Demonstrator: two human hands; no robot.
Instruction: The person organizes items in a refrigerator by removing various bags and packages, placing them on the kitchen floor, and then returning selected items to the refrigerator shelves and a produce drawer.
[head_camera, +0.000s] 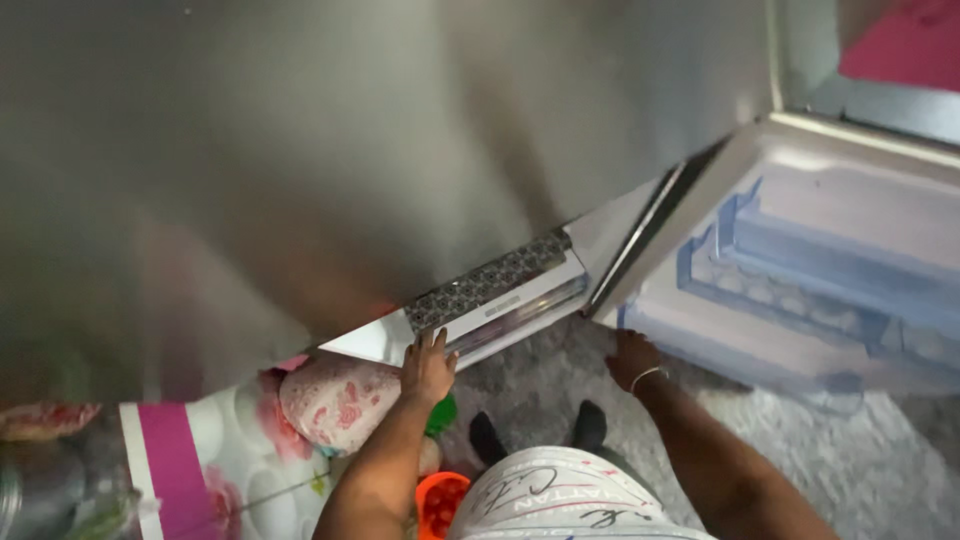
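1. A pink-striped floral cloth covers the surface at far left, with a rounded floral bundle lying on it.
2. The left hand presses flat, fingers spread, against the lower edge of the steel refrigerator door, gripping nothing.
3. An orange container sits below that arm.
4. The right hand, wearing a thin bracelet, grips the bottom corner of the open freezer door; blue shelves line its inside.
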